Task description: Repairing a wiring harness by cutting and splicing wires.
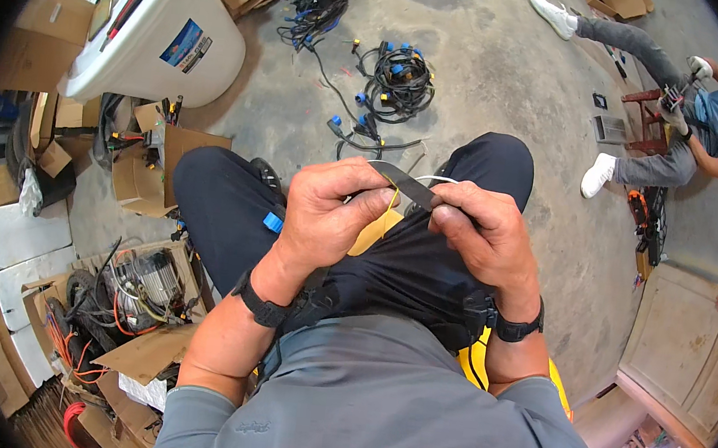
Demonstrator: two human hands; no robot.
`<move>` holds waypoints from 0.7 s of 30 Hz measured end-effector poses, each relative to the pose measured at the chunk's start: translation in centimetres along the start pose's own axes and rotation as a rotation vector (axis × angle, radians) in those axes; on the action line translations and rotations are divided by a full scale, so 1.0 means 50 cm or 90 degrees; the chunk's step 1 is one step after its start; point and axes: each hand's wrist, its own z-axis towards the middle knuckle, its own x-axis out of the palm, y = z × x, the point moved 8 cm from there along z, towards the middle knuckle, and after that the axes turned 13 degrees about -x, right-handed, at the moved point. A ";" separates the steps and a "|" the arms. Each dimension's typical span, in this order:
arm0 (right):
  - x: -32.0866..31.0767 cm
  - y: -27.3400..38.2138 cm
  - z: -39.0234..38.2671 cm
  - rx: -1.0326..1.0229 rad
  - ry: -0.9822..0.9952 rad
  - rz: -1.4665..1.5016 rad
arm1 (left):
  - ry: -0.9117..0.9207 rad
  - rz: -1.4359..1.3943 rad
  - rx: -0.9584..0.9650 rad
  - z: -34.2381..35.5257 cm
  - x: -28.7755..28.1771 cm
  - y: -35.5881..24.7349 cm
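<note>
A short black strip (pixel 407 184), flat like electrical tape, stretches between my two hands above my lap. My left hand (pixel 334 208) pinches its left end between thumb and fingers. The strip's other end is in the grip of my right hand (pixel 487 236), also closed in a pinch. By my left fingertips a thin yellow wire (pixel 394 198) crosses the strip. A white wire (pixel 435 179) arcs behind the strip toward my right fingers. Where these wires run inside my hands is hidden. A blue connector (pixel 272 222) shows beside my left wrist, against my trouser leg.
Coiled black cables (pixel 398 84) with blue and yellow connectors lie on the floor ahead. A white tub (pixel 220 48) stands at the far left, near an open cardboard box (pixel 140 179). An electric motor (pixel 150 281) sits lower left. Another person (pixel 694 119) sits at the right.
</note>
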 end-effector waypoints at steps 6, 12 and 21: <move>0.000 0.008 0.008 -0.036 -0.034 -0.007 | -0.007 -0.027 -0.004 0.003 0.001 -0.004; 0.000 0.006 0.017 -0.077 -0.039 -0.046 | -0.009 -0.012 -0.035 0.007 -0.012 0.001; -0.012 0.013 0.004 -0.042 -0.076 0.091 | -0.182 -0.169 -0.052 0.016 -0.065 0.008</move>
